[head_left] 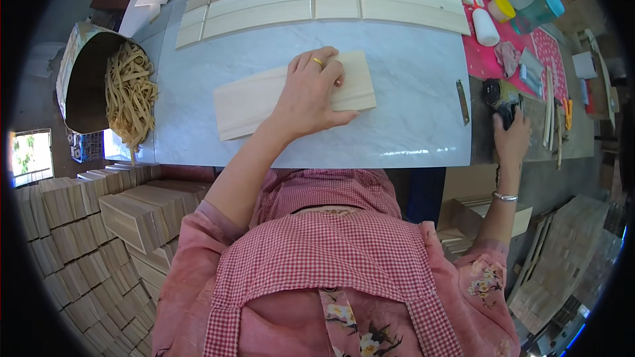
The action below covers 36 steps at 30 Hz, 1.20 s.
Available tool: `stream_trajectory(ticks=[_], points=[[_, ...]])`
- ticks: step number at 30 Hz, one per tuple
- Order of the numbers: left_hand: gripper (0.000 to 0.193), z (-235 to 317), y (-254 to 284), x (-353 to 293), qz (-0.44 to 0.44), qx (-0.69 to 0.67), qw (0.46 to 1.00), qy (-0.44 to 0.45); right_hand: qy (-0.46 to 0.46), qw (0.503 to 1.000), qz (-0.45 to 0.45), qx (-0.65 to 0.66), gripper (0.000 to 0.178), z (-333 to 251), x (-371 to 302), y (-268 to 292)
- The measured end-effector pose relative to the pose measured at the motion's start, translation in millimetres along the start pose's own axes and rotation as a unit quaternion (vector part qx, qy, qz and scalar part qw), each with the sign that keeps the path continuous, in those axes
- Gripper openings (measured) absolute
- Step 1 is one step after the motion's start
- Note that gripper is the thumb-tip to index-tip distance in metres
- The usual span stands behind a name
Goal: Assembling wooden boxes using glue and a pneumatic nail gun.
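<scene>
A pale, flat wooden board [251, 102] lies slightly tilted on the white marbled tabletop. Across its right half rests my left hand [311, 89], with the fingers curled at the far edge and the thumb at the near edge. A gold ring is on one finger. Off the table's right side, my right hand [514, 137] is closed around a black-handled tool [507, 115]. A clear yellowish part shows beside the handle, perhaps a tape dispenser; its exact kind is hard to make out.
Wooden boards [264, 10] line the table's far side. At left, a container [86, 86] spills tan strips [129, 92]. A thin metal piece [462, 102] lies near the right edge. Beyond are a white bottle [485, 26], a teal-lidded jar [537, 13] and sticks [548, 109]. Wood stacks [73, 231] stand lower left.
</scene>
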<state>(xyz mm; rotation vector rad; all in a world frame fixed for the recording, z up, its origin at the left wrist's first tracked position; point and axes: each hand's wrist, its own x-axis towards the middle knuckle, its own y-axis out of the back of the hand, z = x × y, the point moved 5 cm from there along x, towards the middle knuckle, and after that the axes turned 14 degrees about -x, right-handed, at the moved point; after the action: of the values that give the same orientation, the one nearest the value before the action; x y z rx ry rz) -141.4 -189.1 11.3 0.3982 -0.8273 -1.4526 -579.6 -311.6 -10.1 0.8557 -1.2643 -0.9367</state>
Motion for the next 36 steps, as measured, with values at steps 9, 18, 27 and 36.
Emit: stream_trajectory(ticks=[9, 18, 27, 36], points=[[0.053, 3, -2, -1, 0.007, -0.011, 1.0, -0.003, 0.09, 0.872, -0.104, 0.47, 0.011, -262, -10, 57], [0.05, 2, 6, -6, 0.016, -0.025, 0.999, -0.018, 0.073, 0.893, -0.117, 0.429, 0.01, -300, -19, 47], [0.039, -37, 116, -139, 0.295, 0.111, 0.919, 0.239, 0.053, 0.882, -0.111, 0.456, 0.011, -296, -20, 45], [0.027, -56, 112, -178, 0.366, -0.202, 0.807, 0.417, 0.061, 0.898, -0.111, 0.422, 0.011, -299, -20, 45]])
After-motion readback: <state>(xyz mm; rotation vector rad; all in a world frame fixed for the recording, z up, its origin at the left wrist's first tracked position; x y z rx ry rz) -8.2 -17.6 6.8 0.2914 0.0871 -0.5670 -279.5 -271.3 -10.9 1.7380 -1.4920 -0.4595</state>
